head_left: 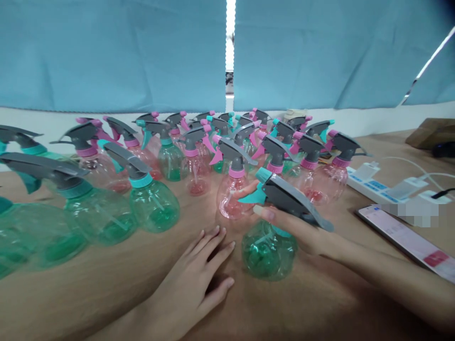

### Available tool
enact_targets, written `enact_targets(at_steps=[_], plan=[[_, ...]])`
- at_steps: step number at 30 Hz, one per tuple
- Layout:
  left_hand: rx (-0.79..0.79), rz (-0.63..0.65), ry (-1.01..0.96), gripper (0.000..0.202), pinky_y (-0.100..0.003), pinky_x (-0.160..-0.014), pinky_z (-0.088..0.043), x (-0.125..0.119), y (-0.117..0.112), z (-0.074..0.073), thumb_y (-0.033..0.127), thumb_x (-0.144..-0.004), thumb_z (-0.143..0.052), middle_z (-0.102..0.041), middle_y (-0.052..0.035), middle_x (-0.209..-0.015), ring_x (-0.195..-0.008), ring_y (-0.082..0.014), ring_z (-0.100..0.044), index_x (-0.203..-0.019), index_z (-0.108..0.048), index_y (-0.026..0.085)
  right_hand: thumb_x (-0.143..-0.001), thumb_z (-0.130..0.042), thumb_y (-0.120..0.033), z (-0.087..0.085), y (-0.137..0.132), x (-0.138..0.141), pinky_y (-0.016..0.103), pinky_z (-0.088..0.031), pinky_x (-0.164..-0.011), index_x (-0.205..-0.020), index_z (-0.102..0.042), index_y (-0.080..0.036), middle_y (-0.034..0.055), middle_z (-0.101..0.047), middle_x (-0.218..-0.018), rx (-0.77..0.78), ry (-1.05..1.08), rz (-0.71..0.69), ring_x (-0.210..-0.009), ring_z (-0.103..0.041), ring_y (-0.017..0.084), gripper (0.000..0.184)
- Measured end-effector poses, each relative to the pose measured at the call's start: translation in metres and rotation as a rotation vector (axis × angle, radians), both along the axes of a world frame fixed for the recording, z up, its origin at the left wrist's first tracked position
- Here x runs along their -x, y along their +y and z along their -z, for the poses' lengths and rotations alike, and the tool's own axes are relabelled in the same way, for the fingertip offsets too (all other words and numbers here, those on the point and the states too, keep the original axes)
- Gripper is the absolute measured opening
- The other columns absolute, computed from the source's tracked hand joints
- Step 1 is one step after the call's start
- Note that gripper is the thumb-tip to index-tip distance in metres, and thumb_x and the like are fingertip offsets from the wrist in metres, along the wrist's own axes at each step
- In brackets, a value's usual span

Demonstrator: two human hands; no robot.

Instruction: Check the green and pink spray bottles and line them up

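Observation:
My right hand (298, 227) is wrapped round the neck of a green spray bottle (268, 253), just under its grey and turquoise trigger head. The bottle is upright, its nozzle pointing left; whether its base touches the table cannot be made out. To its left, my left hand (202, 270) lies palm down on the brown table (142, 289), fingers stretched out and holding nothing. Right behind the held bottle stands a pink spray bottle (231, 194). Another green spray bottle (154, 203) stands beyond my left hand.
Several more green and pink spray bottles crowd the table's left side and back, including a large green bottle (101, 218). At right lie a phone (401, 237) and a white power strip (377, 189) with plugs and cables. Blue curtains (113, 57) hang behind.

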State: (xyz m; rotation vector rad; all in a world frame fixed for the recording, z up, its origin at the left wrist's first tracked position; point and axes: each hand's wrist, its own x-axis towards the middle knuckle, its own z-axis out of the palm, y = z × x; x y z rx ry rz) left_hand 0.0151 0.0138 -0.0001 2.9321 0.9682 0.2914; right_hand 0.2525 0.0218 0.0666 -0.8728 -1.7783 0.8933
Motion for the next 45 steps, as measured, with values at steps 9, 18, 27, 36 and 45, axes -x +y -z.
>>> enact_targets(at_steps=[9,18,27,36,45], plan=[[0.01,0.0,-0.007,0.048,-0.047,-0.107,-0.035,-0.001,0.0,-0.001,0.038,-0.095,-0.051,-0.038,-0.0085,-0.148,-0.134,-0.0271,-0.037,-0.138,-0.045,0.02,-0.089,-0.056,-0.037,-0.001,0.001,-0.001,0.03,-0.044,-0.07,-0.108,-0.058,-0.028,-0.0048,-0.045,-0.068,0.033,-0.019,-0.01,-0.056,-0.041,0.012,0.021],[0.012,-0.005,0.0,0.048,-0.048,-0.107,-0.034,0.0,0.0,0.0,0.039,-0.095,-0.051,-0.04,-0.0082,-0.147,-0.135,-0.027,-0.036,-0.138,-0.046,0.019,-0.088,-0.056,-0.024,-0.012,-0.001,0.004,0.027,-0.049,-0.074,-0.107,-0.059,-0.024,0.0018,-0.063,-0.099,0.029,0.014,-0.022,-0.085,-0.06,0.015,0.019],[-0.004,0.006,-0.029,0.048,-0.048,-0.108,-0.034,0.0,0.0,0.002,0.04,-0.095,-0.05,-0.041,-0.0078,-0.147,-0.134,-0.027,-0.037,-0.138,-0.046,0.019,-0.089,-0.055,-0.029,-0.007,-0.003,0.004,0.028,-0.051,-0.076,-0.1,-0.06,-0.024,0.0002,-0.065,-0.089,0.061,-0.008,-0.007,-0.087,-0.063,0.016,0.013],[-0.004,0.004,-0.031,0.049,-0.047,-0.108,-0.034,0.001,0.0,0.003,0.04,-0.095,-0.051,-0.04,-0.0077,-0.147,-0.135,-0.0273,-0.036,-0.138,-0.046,0.019,-0.092,-0.052,-0.037,-0.007,-0.002,0.0,0.028,-0.05,-0.075,-0.107,-0.061,-0.026,0.0005,-0.065,-0.091,0.012,-0.042,-0.044,-0.083,-0.062,0.014,0.021],[0.027,-0.013,-0.026,0.048,-0.047,-0.108,-0.033,0.0,-0.001,0.0,0.039,-0.095,-0.05,-0.039,-0.0075,-0.148,-0.135,-0.0275,-0.036,-0.139,-0.045,0.02,-0.089,-0.054,-0.039,-0.004,0.001,-0.002,0.027,-0.037,-0.051,-0.069,-0.05,-0.024,-0.0042,-0.039,-0.061,0.012,-0.125,0.054,-0.053,-0.039,0.012,0.025]])
